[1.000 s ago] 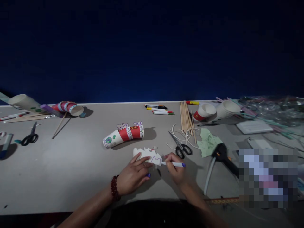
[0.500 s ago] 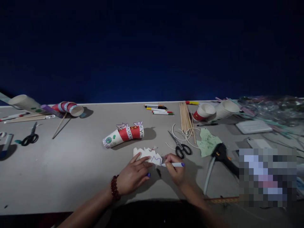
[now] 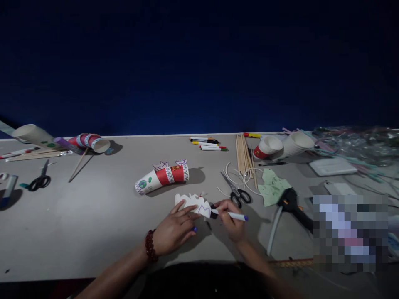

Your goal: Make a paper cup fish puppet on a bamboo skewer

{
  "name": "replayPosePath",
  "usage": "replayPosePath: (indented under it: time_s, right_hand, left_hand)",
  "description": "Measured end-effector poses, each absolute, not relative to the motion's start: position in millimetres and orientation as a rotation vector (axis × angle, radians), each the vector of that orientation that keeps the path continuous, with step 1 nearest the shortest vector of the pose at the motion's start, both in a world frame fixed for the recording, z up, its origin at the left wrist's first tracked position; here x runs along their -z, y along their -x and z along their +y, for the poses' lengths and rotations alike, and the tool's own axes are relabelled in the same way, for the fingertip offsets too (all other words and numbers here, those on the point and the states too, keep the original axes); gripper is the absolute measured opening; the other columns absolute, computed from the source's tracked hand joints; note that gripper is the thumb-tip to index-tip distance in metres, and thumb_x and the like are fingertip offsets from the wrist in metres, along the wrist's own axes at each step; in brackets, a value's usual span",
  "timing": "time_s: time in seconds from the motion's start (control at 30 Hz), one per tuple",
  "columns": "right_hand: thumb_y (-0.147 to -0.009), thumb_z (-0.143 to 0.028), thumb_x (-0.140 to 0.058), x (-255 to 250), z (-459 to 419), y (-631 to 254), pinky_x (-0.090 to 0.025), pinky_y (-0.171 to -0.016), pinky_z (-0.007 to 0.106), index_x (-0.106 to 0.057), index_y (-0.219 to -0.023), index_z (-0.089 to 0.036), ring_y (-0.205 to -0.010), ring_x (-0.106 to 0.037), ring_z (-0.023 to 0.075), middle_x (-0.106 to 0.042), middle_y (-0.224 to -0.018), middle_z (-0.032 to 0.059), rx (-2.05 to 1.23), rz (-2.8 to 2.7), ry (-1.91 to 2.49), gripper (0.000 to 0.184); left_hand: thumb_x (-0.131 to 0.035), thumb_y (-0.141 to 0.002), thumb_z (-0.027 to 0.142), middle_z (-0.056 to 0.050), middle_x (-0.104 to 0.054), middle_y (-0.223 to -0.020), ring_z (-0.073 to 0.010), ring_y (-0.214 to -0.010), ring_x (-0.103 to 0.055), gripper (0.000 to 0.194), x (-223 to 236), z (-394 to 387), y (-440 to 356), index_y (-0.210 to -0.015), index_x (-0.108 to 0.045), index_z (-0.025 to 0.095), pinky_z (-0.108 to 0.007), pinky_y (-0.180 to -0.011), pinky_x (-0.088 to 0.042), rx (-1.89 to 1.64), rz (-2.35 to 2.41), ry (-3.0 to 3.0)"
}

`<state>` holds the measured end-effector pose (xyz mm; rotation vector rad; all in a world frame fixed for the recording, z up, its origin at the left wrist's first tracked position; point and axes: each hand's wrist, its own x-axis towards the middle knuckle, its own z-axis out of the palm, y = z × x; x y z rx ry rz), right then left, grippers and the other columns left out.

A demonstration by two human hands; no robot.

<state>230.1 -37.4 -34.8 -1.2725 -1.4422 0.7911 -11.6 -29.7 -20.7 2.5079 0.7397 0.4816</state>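
Observation:
My left hand (image 3: 176, 228) holds a white paper cutout (image 3: 188, 202) down on the table, its fingers spread over the lower edge. The cutout has a jagged upper edge and a purple zigzag line at its right end. By my left thumb a purple marker cap (image 3: 194, 229) sticks out; whether the hand grips it is hard to see. My right hand (image 3: 232, 220) is closed around a purple marker (image 3: 237, 216), its tip at the cutout's right edge. Above the cutout lies a decorated paper-cup tube (image 3: 162, 178) in white and red, with purple-outlined paper spikes.
Black-handled scissors (image 3: 236, 193) and white cord lie right of my right hand, near green paper (image 3: 274, 187) and a glue gun (image 3: 294, 205). Markers (image 3: 208, 144), wooden sticks (image 3: 243, 153) and paper cups (image 3: 268, 147) stand or lie behind. More scissors (image 3: 40, 180) lie at left.
My right hand has shifted the marker slightly, and its tip sits a little higher by the paper's right edge. A purple line now runs along that edge. My left hand stays put.

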Motion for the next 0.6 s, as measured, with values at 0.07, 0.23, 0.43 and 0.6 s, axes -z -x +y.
replayPosePath:
  time_s: [0.07, 0.23, 0.43, 0.6]
  right_hand:
    - [-0.085, -0.020, -0.051, 33, -37, -228, -0.050, -0.073, 0.034, -0.056, -0.066, -0.023, -0.084, -0.065, 0.0233, -0.064, -0.073, 0.0031, -0.765, -1.486, 1.239, 0.020]
    - [-0.086, -0.020, -0.054, 36, -37, -227, -0.052, -0.078, 0.039, -0.061, -0.079, -0.024, -0.088, -0.064, 0.0250, -0.064, -0.080, 0.0041, -0.634, -1.431, 1.173, 0.010]
    - [-0.084, -0.018, -0.054, 31, -33, -223, -0.052, -0.076, 0.036, -0.059, -0.079, -0.024, -0.087, -0.066, 0.0242, -0.065, -0.077, 0.0029, -0.707, -1.637, 1.123, 0.009]
    - [-0.083, -0.019, -0.051, 26, -29, -219, -0.049, -0.072, 0.033, -0.059, -0.079, -0.024, -0.079, -0.066, 0.0215, -0.069, -0.079, 0.0029, -0.716, -1.835, 1.234, 0.010]
  left_hand:
    - [-0.050, -0.099, 0.024, -0.006, -0.069, -0.129, -0.0229, -0.142, -0.042, 0.016, 20, -29, 12, -0.108, -0.062, 0.020, -0.053, -0.125, -0.016, -0.482, 0.737, -2.513]
    - [-0.053, -0.097, 0.022, -0.006, -0.069, -0.128, -0.0213, -0.143, -0.041, 0.021, 20, -29, 12, -0.117, -0.059, 0.021, -0.052, -0.124, -0.017, -0.466, 0.749, -2.522]
    - [-0.053, -0.098, 0.023, -0.006, -0.068, -0.131, -0.0239, -0.141, -0.043, 0.014, 20, -29, 12, -0.108, -0.060, 0.019, -0.053, -0.124, -0.016, -0.475, 0.740, -2.533]
    - [-0.051, -0.099, 0.026, -0.006, -0.068, -0.130, -0.0236, -0.141, -0.043, 0.013, 22, -30, 11, -0.102, -0.062, 0.019, -0.052, -0.125, -0.016, -0.499, 0.750, -2.528]
